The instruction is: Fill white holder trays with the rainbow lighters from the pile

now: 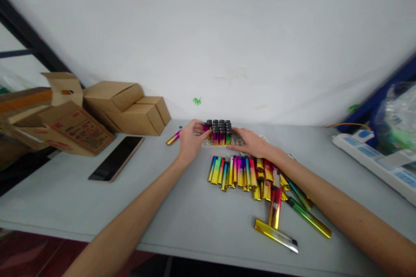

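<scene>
Head view over a grey counter (182,220) against a white wall (208,30). Left hand (191,137) curled narrowly around the left side of a block of upright lighters (219,132), thumb and fingers touching the nearest magenta one; grasp or mere touch not discernible. Right hand (250,142) laid flat, fingers together, against the block's right front corner, holding nothing visible. Block standing in a pale tray (208,143) at the far middle of the counter, just short of the wall, black caps up. Just nearer than the hands, a row of iridescent lighters (240,173) lying flat side by side, partly under the right forearm; further loose lighters (276,233) scattered closer to the near edge. Single lighter (173,137) lying left of the left hand. Dark phone (116,159) face up, further left. Cardboard boxes (97,117) stacked at far left. White power strip (373,156) at right edge.
</scene>
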A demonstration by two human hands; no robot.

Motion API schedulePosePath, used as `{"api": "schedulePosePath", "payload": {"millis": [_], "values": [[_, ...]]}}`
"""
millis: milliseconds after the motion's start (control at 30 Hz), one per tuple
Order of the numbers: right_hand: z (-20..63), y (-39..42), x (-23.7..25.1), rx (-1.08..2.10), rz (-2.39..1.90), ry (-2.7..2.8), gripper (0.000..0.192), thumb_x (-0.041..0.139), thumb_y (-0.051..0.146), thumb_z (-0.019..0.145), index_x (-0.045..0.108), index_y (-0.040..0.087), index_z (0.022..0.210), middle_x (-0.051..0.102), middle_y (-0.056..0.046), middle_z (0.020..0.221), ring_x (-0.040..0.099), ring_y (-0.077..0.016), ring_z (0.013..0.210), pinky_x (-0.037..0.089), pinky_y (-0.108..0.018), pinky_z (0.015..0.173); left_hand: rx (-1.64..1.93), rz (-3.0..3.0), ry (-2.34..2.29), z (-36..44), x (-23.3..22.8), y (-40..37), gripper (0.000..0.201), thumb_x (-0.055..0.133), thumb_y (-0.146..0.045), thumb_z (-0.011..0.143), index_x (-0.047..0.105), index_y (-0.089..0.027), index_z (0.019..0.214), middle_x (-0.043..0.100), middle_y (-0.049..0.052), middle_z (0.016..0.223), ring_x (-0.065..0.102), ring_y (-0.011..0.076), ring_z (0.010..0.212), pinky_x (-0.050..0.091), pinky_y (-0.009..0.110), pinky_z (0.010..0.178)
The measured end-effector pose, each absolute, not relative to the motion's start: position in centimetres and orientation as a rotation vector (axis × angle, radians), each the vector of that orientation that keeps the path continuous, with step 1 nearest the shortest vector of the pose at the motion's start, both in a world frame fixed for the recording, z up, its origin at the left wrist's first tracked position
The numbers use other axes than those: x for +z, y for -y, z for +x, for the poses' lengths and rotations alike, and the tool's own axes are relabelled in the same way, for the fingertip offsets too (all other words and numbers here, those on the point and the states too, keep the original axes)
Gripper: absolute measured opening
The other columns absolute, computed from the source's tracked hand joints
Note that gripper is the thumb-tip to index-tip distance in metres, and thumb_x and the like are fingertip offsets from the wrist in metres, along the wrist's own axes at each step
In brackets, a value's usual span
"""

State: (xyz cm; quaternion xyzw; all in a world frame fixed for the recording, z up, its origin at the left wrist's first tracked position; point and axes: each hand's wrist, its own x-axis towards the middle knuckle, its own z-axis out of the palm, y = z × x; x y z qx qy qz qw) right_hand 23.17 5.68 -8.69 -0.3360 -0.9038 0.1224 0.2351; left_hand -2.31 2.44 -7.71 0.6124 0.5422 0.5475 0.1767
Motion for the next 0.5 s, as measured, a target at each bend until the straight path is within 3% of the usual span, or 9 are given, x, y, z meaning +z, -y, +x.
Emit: {"api": "schedulePosePath", "payload": {"millis": [500], "values": [[23.2,-5.7,-8.7,0.332,-0.941,2.483,0.067,0.068,0.051,0.092,0.051,0.012,0.144,0.067,-0.021,0.133,0.066,-0.036,0.119,0.052,-0.055,0.103,1.337,1.766,-1.578,-2.4,-5.9,-2.2,0.027,0.084,-0.02,0.07,0.059,-0.018,0.081,0.072,0.0,0.07,0.071,0.0168,0.066,0.054,0.026,0.061]]}}
